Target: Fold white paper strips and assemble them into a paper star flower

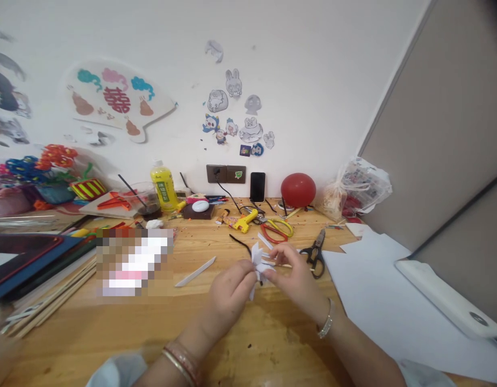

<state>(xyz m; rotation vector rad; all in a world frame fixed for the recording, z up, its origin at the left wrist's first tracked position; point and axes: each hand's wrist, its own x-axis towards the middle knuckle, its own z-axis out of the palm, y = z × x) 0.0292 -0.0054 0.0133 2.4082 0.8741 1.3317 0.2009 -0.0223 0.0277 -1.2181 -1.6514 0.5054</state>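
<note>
Over the middle of the table, my left hand (232, 284) is closed, its fingers pinching a white folded-paper piece (257, 258) with petal-like points. My right hand (293, 275) touches the same piece from the other side, thumb and fingers curved around its edge. Part of the piece is hidden behind the fingers. Just beyond it lie a black stick (240, 243) and a white paper strip (265, 241). Another white paper strip (195, 272) rests to the left of my left hand. Black-handled scissors (316, 252) lie right of my right hand.
A yellow glue gun (243, 221), red- and yellow-handled scissors (278, 230) and a red balloon (299, 190) are farther back. White paper sheets (393, 301) cover the right side. Wooden sticks (58, 298) lie left, near a yellow bottle (163, 186) and a dark drink cup (147, 207).
</note>
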